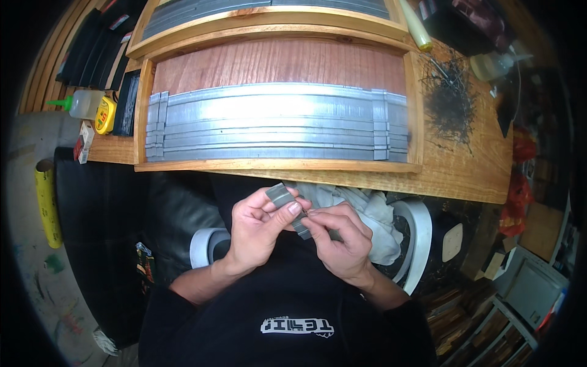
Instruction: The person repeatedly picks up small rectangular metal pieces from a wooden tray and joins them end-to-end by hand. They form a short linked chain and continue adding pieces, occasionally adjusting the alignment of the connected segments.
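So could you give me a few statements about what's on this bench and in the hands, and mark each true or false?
1. Both hands, left hand and right hand, grip a small grey metal piece. True.
2. The wooden frame holds long grey strips. True.
3. The yellow tape measure lies right of the frame. False: it lies left of it.
4. A white cloth lies under the hands. True.
5. The dark pile of thin pins sits inside the frame. False: it lies outside, to its right.

— How much of the grey strip piece (pixel 282 196) shows?
— Only its upper end; the left hand (pixel 260 229) and right hand (pixel 339 241) cover the rest.
— And the upper wooden frame (pixel 269 18)?
— Cut off by the top edge. What the right fingers (pixel 318 217) pinch is too small to tell.
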A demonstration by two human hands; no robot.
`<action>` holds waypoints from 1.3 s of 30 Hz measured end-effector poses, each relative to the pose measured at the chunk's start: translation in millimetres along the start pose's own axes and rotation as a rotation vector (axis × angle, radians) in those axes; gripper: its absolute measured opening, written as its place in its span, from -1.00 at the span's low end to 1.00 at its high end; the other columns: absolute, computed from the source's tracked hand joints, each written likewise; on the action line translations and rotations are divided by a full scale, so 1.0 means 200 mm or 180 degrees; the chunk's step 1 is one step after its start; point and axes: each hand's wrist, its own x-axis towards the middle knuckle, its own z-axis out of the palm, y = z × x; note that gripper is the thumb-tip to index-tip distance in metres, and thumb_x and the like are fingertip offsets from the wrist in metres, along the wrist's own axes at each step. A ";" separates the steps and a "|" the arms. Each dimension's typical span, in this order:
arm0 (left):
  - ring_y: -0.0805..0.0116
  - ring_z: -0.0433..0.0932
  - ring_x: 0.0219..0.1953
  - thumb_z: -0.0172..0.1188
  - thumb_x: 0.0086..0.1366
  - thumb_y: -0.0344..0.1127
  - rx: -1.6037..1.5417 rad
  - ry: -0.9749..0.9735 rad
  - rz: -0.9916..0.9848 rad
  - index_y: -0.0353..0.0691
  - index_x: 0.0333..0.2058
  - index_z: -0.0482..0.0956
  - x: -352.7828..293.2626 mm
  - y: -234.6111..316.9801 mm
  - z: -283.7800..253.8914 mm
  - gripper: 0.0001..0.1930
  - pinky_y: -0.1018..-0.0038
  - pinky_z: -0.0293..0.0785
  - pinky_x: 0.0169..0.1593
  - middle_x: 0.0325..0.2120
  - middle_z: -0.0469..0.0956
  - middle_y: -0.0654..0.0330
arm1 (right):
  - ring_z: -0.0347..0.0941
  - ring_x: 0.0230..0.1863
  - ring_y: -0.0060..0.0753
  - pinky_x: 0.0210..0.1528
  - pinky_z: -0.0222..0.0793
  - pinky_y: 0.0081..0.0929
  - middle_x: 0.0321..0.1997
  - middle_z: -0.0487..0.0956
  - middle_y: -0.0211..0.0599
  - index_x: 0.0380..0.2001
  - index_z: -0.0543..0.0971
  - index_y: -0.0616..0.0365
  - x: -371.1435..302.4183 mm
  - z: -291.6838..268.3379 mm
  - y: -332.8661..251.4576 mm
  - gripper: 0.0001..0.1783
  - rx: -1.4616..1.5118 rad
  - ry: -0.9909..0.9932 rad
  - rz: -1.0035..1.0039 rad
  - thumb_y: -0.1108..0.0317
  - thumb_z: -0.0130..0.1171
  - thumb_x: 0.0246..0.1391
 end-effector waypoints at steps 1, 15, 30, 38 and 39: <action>0.22 0.76 -0.16 0.24 0.42 -0.51 -0.0109 0.0017 -0.0017 -0.38 0.03 0.54 0.01 0.01 0.00 -0.75 0.41 0.77 -0.16 -0.16 0.72 -0.07 | 0.55 -0.40 -0.57 -0.39 0.46 -0.66 -0.36 0.63 -0.29 -0.24 0.68 0.25 0.01 -0.01 -0.03 -0.80 0.0102 0.0024 0.0276 0.59 0.46 0.04; 0.14 0.76 -0.13 0.22 0.44 -0.49 -0.0271 0.0025 -0.0277 -0.39 0.04 0.53 0.01 0.02 0.00 -0.76 0.36 0.78 -0.12 -0.13 0.71 -0.04 | 0.59 -0.34 -0.24 -0.34 0.50 -0.40 -0.28 0.59 -0.17 -0.10 0.68 0.34 -0.06 -0.14 -0.04 -0.66 -0.0143 -0.0733 0.0224 0.67 0.41 -0.01; 0.20 0.77 -0.18 0.27 0.40 -0.50 0.0394 -0.1134 -0.1819 -0.41 0.00 0.63 0.17 0.08 0.05 -0.77 0.37 0.78 -0.14 -0.17 0.73 -0.06 | 0.73 -0.29 -0.29 -0.26 0.67 -0.48 -0.26 0.75 -0.21 -0.18 0.72 0.24 -0.27 -0.23 0.10 -0.71 0.0819 -0.1193 0.0197 0.60 0.48 -0.03; 0.18 0.77 -0.16 0.30 0.38 -0.48 0.0431 -0.0895 -0.1715 -0.40 0.01 0.64 0.22 0.10 0.07 -0.75 0.35 0.78 -0.14 -0.19 0.74 -0.05 | 0.74 -0.29 -0.30 -0.27 0.67 -0.51 -0.26 0.77 -0.19 -0.20 0.73 0.24 -0.26 -0.09 0.11 -0.72 0.0876 -0.0714 0.0311 0.54 0.53 -0.04; 0.18 0.77 -0.15 0.30 0.38 -0.48 0.0447 -0.0888 -0.1741 -0.41 0.01 0.64 0.22 0.11 0.07 -0.75 0.36 0.78 -0.14 -0.19 0.74 -0.05 | 0.74 -0.30 -0.30 -0.27 0.67 -0.51 -0.26 0.77 -0.19 -0.21 0.73 0.24 -0.27 -0.08 0.11 -0.73 0.0914 -0.0694 0.0307 0.54 0.53 -0.04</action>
